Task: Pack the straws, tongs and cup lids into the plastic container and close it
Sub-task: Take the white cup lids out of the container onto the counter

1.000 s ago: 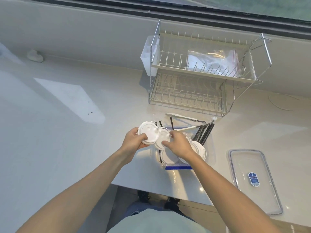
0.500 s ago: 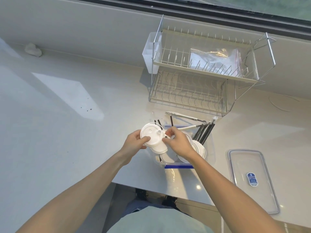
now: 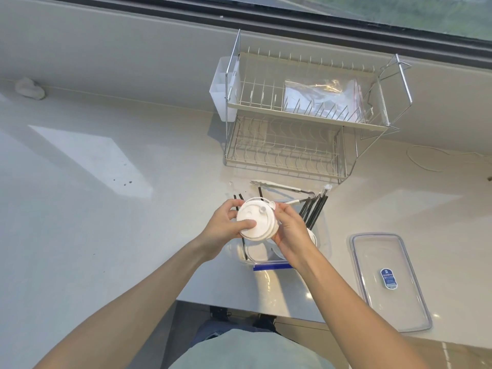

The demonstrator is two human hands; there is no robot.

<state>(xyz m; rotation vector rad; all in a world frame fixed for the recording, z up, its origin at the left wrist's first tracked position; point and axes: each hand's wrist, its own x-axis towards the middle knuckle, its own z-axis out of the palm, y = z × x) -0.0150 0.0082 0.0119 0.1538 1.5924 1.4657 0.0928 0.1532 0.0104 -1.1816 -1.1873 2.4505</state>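
Note:
Both hands hold one small stack of white cup lids [image 3: 257, 221] just above the clear plastic container [image 3: 326, 245]. My left hand [image 3: 226, 227] grips the stack's left side with the thumb on top. My right hand [image 3: 288, 231] presses against its right edge. More white lids [image 3: 255, 251] lie inside the container under my hands. Black straws [image 3: 314, 211] lean out of its far right corner. Tongs [image 3: 282, 186] rest across its far end. The container's clear lid [image 3: 388, 278] with a blue label lies flat on the counter to the right.
A two-tier wire dish rack [image 3: 306, 123] stands behind the container, with a clear plastic bag [image 3: 322, 97] on its upper shelf. The counter's front edge [image 3: 239, 307] runs just below the container. A white crumpled lump [image 3: 29, 87] sits at the far left wall.
The lids that my two hands held apart are now brought together into one stack. Both hands lifted slightly and closed in on it.

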